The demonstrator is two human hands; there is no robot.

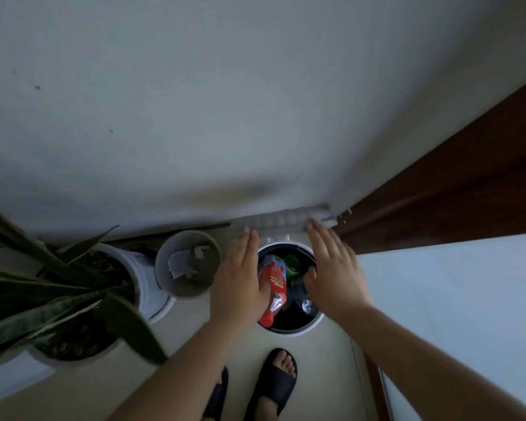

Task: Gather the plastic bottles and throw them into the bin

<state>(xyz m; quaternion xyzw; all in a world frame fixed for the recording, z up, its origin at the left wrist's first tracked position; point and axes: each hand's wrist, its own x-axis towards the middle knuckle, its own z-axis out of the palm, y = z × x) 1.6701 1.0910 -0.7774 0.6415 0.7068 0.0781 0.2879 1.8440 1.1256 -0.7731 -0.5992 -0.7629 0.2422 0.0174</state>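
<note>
White bin (312, 325) stands on the floor by the wall, and we hover our left hand (240, 276) and right hand (334, 271) over its rim, both flat, spread, empty. Inside lies a red bottle (275, 287) beside a green bottle (292, 264).

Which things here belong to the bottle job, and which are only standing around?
Job: the bin, the red bottle, the green bottle, the clear bottle, both open hands, left and right.

Standing around: the grey pot, the plants, the sandals.
</note>
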